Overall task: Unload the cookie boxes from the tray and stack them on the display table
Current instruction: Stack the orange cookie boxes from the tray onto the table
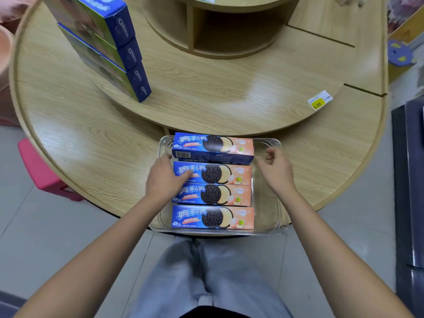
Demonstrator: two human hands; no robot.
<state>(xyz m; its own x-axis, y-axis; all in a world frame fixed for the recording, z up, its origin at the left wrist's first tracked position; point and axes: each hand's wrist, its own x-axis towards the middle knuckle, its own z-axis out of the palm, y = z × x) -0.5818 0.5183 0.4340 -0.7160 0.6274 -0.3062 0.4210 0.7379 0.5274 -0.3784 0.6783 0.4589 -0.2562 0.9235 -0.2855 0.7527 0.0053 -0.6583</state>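
— Boxes first: where are they?
— Four cookie boxes (213,182) lie side by side in a clear tray (267,203) on the near edge of the lower counter (91,145). The far box (213,146) sits raised, its side showing.
— And the hands?
— The left hand (164,180) rests on the left ends of the middle boxes, its fingers (185,175) spread flat, gripping nothing. The right hand (276,168) hovers over the tray's right side, fingers loosely curled and empty, near the raised box's end.
— Anything already stacked?
— A stack of blue boxes (107,47) stands on the upper tier, far left. A yellow price tag (319,100) sits on its right edge.
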